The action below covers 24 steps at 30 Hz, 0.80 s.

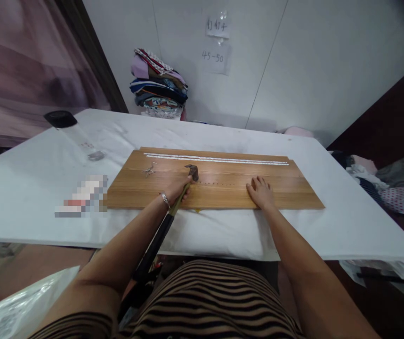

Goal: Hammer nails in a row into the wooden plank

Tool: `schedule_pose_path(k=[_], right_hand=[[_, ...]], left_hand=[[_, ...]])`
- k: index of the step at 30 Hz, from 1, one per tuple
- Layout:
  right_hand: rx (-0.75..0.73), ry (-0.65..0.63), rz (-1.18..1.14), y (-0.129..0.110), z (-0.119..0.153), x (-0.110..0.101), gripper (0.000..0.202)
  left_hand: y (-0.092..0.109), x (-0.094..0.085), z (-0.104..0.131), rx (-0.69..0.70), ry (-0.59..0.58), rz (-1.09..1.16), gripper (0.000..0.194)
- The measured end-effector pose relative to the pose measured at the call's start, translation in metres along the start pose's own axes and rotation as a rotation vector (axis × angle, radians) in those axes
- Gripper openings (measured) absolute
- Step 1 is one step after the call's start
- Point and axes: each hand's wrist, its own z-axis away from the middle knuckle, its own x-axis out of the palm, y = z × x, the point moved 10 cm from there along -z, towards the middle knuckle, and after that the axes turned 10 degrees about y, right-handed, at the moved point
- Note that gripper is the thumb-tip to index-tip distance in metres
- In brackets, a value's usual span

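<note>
My left hand [177, 189] is wrapped round a claw hammer [194, 173] close under its dark metal head. The long handle slants back toward my body, its lower part black. Below the head lies a brown wooden board [223, 200]. On the board, my right hand [262, 192] rests flat with its fingers spread, holding nothing. Between the hands runs a row of small dark marks [219, 183]; whether these are nail heads or holes, I cannot tell. A small pile of loose nails [149, 170] sits on the board's left part.
Two white printed strips [216, 159] run along the board's far side. A white-covered table [332, 188] carries the board. At left are a clear bottle with a black cap [60, 118] and a blurred-out item [82, 195]. Folded cloths [159, 89] are stacked by the wall.
</note>
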Motion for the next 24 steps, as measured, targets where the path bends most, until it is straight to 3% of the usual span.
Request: schedule_pose_path(k=[24], right_hand=[[0.002,-0.009,-0.005,0.0011,-0.0002,0.0006,0.056]], left_hand=[[-0.0056,0.0019,0.0001,-0.023,-0.024,0.018,0.034]])
